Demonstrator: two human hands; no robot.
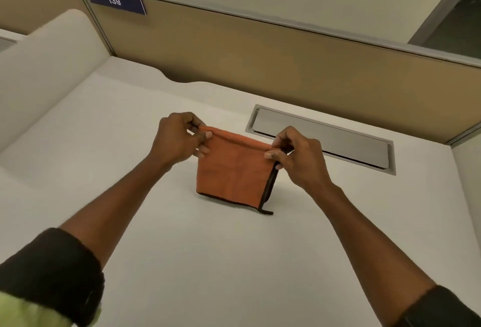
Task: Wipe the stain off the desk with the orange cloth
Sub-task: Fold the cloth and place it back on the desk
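Both hands — left (179, 139), right (296, 156) — each grip pinching the folded, nubby orange cloth (233, 173) above the smooth desk (182, 261).

Cloth (233, 170) mid-desk (182, 261), lower edge on surface; cable hatch (322, 139) behind-right; partition (286, 58) at back.

Grey cable hatch (321, 138), tan partition (260, 53), blue sign (114, 0) marked 139

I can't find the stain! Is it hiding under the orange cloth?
Maybe. The orange cloth hangs folded from the left hand and right hand, its bottom edge on the desk. That spot is covered; no stain shows elsewhere.
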